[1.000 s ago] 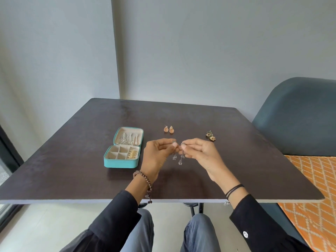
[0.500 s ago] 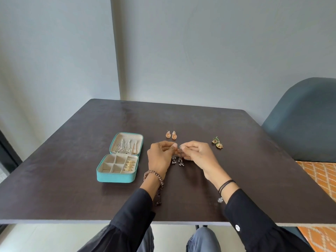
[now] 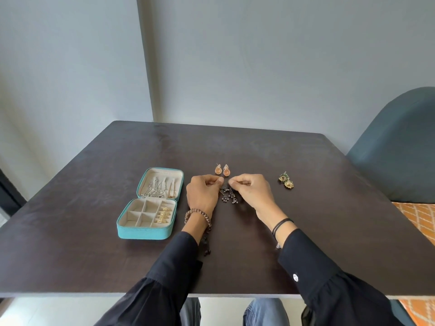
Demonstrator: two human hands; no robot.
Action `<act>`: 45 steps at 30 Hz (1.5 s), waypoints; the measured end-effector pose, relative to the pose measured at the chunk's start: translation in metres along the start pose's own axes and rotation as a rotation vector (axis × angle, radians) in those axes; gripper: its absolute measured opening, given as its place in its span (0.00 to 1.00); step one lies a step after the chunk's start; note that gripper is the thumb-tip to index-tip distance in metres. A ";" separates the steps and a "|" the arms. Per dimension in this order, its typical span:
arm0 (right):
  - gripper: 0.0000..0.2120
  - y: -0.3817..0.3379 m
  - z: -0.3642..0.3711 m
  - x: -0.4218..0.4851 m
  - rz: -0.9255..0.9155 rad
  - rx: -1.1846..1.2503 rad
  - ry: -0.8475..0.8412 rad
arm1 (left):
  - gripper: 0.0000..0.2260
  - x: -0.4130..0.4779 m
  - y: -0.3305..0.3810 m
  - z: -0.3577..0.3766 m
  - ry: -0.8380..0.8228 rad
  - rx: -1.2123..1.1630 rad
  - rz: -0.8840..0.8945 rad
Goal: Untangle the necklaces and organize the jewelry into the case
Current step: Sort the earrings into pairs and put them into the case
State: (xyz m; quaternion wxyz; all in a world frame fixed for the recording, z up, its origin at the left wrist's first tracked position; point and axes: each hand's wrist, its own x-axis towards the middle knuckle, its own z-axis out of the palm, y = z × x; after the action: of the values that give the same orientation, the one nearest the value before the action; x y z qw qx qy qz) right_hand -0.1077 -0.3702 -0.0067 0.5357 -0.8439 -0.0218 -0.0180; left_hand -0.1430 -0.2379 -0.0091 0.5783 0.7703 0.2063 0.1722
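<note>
I see pale grey plain walls (image 3: 282, 55) across the upper frame, with a vertical wall corner (image 3: 144, 67) left of centre. A dark brown matte square table (image 3: 329, 231) fills the middle. At right stands a slate-blue upholstered chair (image 3: 400, 149), and at lower right lies orange lattice-patterned fabric (image 3: 421, 215). The light is soft and even.

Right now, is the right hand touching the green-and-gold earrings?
Apart. The head view shows bare table between the right hand and the green-and-gold earrings; its fingers pinch the dark beaded piece instead.
</note>
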 end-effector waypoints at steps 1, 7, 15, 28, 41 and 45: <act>0.04 0.001 0.000 0.000 0.000 -0.001 0.001 | 0.03 0.001 0.001 -0.001 0.005 0.000 -0.007; 0.04 0.005 -0.011 -0.007 0.002 0.045 -0.009 | 0.07 -0.006 0.000 -0.004 0.019 -0.009 0.023; 0.04 0.013 -0.050 -0.025 -0.016 0.137 0.037 | 0.07 -0.036 0.021 0.012 -0.038 -0.002 0.213; 0.18 0.063 -0.121 -0.005 -0.016 -0.074 0.260 | 0.12 -0.048 0.024 0.108 -0.288 0.214 0.281; 0.03 0.080 -0.117 0.013 -0.237 -0.224 0.286 | 0.14 -0.012 0.029 0.154 -0.303 0.449 0.445; 0.03 0.079 -0.116 0.016 -0.238 -0.233 0.296 | 0.10 -0.010 0.027 0.156 -0.265 0.425 0.443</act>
State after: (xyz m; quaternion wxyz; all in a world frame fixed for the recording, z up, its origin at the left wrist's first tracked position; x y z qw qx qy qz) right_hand -0.0882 -0.5085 -0.0284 0.4259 -0.8798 -0.0403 -0.2073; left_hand -0.0703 -0.3775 -0.0260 0.3748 0.9156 -0.0121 0.1451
